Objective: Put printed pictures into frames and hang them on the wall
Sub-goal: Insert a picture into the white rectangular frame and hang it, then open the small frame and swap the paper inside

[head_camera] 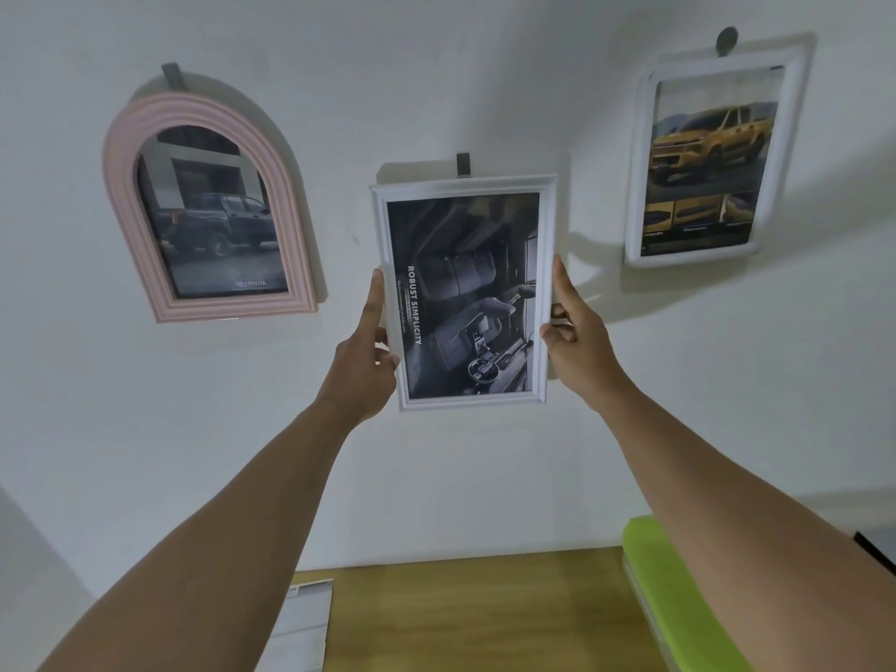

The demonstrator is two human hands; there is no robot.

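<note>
A white rectangular frame [463, 184] with a dark car-interior print sits against the wall, its top edge just under a grey wall hook [464, 164]. My left hand [366, 354] grips its left edge, index finger stretched up along the side. My right hand [572, 332] grips the right edge, thumb on the front and index finger pointing up. On the wall to the left hangs a pink arched frame [213, 114] with a dark pickup picture. A white rounded frame [788, 152] with a yellow pickup print hangs at the upper right.
A wooden table [475, 613] stands below against the wall. A printed sheet [300, 623] lies at its left end. A bright green flat object [679, 599] lies at its right end. Grey hooks [727, 41] hold the other frames.
</note>
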